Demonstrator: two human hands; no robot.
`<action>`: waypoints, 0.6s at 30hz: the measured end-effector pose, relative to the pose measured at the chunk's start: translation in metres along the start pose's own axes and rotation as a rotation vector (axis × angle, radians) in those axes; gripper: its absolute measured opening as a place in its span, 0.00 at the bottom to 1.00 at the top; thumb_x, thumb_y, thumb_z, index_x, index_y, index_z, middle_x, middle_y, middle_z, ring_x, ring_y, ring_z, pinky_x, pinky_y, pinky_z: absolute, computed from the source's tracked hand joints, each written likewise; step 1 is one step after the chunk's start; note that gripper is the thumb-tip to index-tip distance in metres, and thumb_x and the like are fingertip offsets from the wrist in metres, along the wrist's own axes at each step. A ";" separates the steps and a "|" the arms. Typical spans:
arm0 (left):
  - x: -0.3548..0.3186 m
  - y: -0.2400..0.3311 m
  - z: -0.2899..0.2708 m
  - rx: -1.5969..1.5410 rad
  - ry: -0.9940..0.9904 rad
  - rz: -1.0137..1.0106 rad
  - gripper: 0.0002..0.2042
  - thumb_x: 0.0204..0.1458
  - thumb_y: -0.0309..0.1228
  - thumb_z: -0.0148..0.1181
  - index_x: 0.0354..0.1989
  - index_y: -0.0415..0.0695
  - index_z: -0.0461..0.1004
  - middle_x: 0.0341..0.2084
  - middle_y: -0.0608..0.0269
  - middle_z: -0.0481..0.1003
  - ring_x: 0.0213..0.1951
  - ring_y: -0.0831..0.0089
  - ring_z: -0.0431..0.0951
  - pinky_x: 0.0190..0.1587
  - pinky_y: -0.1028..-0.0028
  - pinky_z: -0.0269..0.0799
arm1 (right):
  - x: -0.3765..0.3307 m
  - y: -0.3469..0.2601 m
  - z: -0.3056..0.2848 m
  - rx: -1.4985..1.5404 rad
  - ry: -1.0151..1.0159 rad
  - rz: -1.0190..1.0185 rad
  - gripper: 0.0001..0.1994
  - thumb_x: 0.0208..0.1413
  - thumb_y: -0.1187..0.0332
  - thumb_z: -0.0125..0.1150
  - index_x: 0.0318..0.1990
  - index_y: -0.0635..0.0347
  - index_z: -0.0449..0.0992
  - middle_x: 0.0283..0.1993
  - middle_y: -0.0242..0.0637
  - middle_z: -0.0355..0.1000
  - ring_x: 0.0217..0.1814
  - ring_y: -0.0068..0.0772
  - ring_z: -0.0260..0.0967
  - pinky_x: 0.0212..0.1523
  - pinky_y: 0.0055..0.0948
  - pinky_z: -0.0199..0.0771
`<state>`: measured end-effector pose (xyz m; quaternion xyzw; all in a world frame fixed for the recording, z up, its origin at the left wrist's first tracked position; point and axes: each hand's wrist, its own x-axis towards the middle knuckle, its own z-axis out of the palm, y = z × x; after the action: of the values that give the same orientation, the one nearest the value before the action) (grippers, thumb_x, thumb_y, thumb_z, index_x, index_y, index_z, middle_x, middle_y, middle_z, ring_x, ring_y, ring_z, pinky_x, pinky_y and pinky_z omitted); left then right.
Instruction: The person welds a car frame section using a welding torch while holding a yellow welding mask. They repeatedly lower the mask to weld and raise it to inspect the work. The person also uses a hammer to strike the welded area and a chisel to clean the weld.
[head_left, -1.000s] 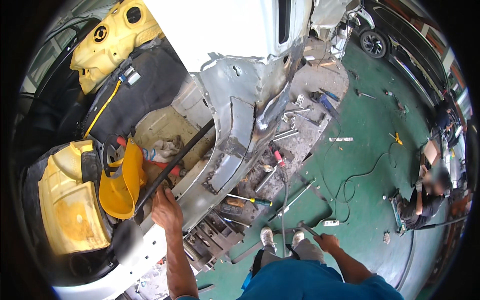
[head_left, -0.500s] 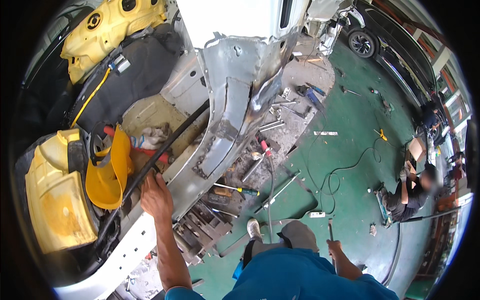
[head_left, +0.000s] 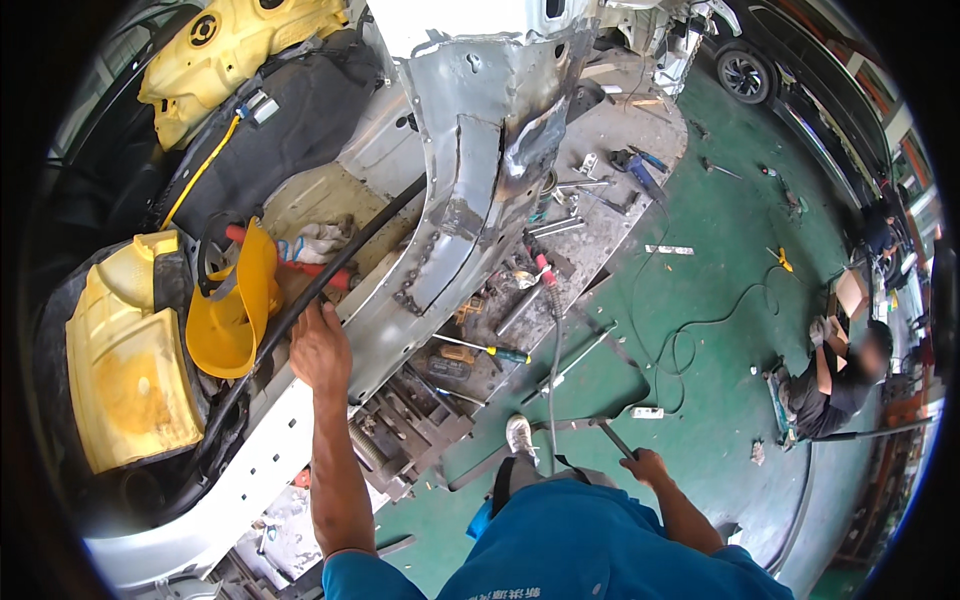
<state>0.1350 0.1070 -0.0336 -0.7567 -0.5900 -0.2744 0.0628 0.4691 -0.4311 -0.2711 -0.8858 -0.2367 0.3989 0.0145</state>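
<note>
Left hand point(head_left: 320, 348) grip closed on black hose point(head_left: 330, 268), right hand point(head_left: 648, 466) gripping metal bar point(head_left: 617, 439)

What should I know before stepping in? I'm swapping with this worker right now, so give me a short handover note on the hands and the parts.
Left hand: resting on the long black rubber strip that runs along the edge of the stripped grey car body panel.
Right hand: closed on a thin dark metal tool, held low beside the body.
Nearby: yellow funnel-shaped cover left of the strip; screwdrivers and other hand tools spread on the metal sheet on the green floor.
Done: strip lies along the upper edge.
Left: cannot tell whether the lower end is seated.
</note>
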 end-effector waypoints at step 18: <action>-0.001 -0.003 0.002 0.126 -0.062 -0.011 0.16 0.66 0.42 0.48 0.44 0.43 0.77 0.39 0.52 0.81 0.42 0.50 0.81 0.44 0.53 0.76 | -0.053 0.142 0.189 0.477 -0.174 0.529 0.09 0.49 0.72 0.70 0.26 0.70 0.78 0.21 0.43 0.73 0.18 0.34 0.73 0.16 0.37 0.71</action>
<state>0.1329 0.1078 -0.0358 -0.7560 -0.6121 -0.2137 0.0904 0.3623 -0.6112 -0.3931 -0.8509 0.0999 0.5066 0.0968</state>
